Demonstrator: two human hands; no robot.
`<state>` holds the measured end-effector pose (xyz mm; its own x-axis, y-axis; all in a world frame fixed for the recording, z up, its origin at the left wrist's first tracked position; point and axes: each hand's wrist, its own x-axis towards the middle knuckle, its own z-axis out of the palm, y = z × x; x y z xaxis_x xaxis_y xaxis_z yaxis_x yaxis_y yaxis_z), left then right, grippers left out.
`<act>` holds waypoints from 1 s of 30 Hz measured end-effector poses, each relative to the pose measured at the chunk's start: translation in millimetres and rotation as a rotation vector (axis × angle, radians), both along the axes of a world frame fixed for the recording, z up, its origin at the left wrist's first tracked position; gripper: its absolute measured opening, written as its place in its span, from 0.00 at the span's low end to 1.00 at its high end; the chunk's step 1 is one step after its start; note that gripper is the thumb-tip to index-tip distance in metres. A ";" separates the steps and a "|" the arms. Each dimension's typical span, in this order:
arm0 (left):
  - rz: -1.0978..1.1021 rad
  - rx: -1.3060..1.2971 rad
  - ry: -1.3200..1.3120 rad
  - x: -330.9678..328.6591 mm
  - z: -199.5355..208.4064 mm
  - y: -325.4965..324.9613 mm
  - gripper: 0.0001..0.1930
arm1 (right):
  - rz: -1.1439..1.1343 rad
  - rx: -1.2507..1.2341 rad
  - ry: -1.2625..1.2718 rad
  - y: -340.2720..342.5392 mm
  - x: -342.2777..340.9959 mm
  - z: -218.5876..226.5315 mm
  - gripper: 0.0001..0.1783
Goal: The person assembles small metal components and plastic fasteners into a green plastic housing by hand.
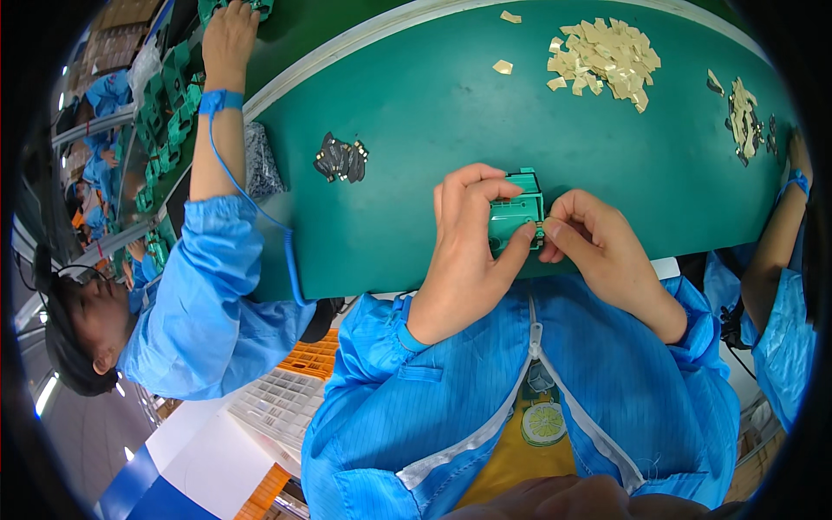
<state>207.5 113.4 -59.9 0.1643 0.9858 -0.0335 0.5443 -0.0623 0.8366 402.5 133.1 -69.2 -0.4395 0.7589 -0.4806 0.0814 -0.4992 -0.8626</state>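
A green plastic housing (520, 212) is held just above the near part of the table, in front of my chest. My left hand (475, 247) grips it from the left, fingers over its far side and the thumb across its near face. At the housing's right edge my right hand (598, 247) is closed in a pinch, thumb and forefinger together. A tiny dark part with a light tip shows there; the fingertips mostly cover it.
A pile of small cream-coloured pieces (607, 61) lies at the far right, and a cluster of small black parts (340, 159) at the left. More cream and black pieces (744, 117) lie near the right edge. Co-workers in blue flank me; one's hand (230, 43) touches green housings at the far left.
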 end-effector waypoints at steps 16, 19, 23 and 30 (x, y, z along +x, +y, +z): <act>0.050 -0.023 0.020 10.3 -1.1 4.8 0.21 | 0.040 0.017 -0.014 9.2 8.2 0.1 0.09; 0.052 -0.031 0.021 13.0 0.4 5.9 0.21 | 0.033 0.019 -0.015 9.4 10.2 0.4 0.09; 0.045 -0.035 0.019 15.3 1.0 7.8 0.20 | 0.022 0.011 -0.007 9.9 12.8 0.6 0.09; 0.048 -0.044 0.004 22.6 1.6 9.6 0.20 | 0.020 -0.043 0.020 14.7 20.2 2.8 0.09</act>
<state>230.0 123.0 -58.3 0.1166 0.9902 -0.0772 0.5492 0.0005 0.8357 422.7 147.8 -66.4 -0.4637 0.7288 -0.5038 0.0748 -0.5344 -0.8419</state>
